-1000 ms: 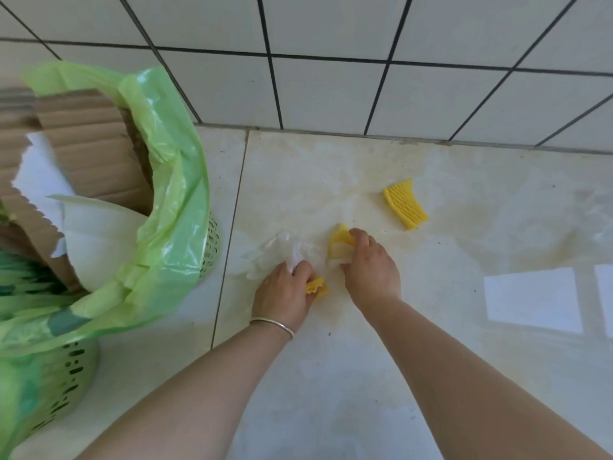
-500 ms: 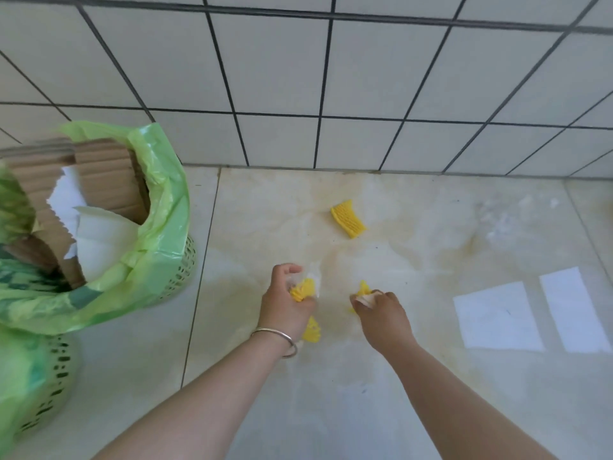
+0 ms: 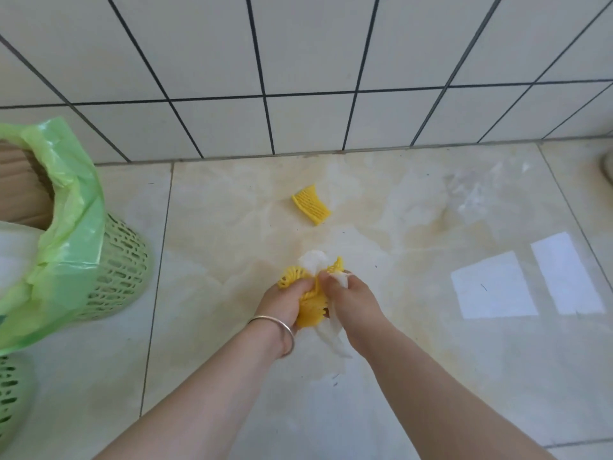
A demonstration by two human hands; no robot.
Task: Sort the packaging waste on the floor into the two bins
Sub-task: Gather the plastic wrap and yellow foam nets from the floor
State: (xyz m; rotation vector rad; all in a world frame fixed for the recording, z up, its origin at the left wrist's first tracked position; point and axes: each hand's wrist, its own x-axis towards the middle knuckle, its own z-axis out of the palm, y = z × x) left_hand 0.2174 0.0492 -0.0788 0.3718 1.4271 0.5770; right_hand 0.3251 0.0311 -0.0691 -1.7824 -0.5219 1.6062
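Both hands are clutching one bunch: left hand [image 3: 284, 302] squeezing yellow foam netting [image 3: 310, 310], right hand [image 3: 353, 305] pinching white plastic [image 3: 333, 336] beside it.

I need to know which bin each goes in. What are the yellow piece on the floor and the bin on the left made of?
The yellow piece looks like soft foam netting: matte, ribbed mesh. The bin seems moulded green plastic, with perforated walls, lined with a thin glossy green plastic bag.
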